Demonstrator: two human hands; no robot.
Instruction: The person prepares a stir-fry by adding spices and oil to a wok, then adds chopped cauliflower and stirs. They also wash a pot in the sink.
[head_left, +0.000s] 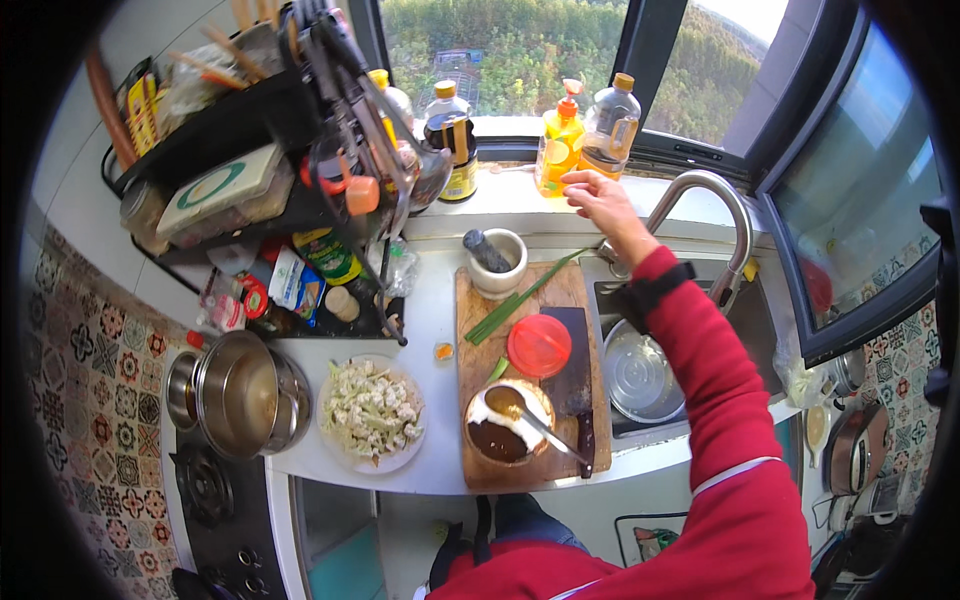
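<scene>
My right hand (596, 206), in a red sleeve, reaches over the back of the counter with its fingers apart and nothing in them. Closest to it are an orange pump bottle (556, 154) and a gold-capped plastic bottle (611, 120) on the window ledge. My left hand is out of view. Before me a wooden cutting board (472, 375) bears a white mortar (499, 281) with a dark pestle (486, 251), green leaves (517, 309), a red lid (539, 345) and a cleaver (568, 326). At its front edge, a metal spoon (506, 403) rests in a bowl of dark contents (495, 441).
Left of the board stands a plate of cut cauliflower (371, 409), then a steel pot (238, 394) by the stove (210, 491). A rack (217, 112) with hanging utensils rises at left. The steel faucet (724, 195) arches over a sink holding a basin (641, 371).
</scene>
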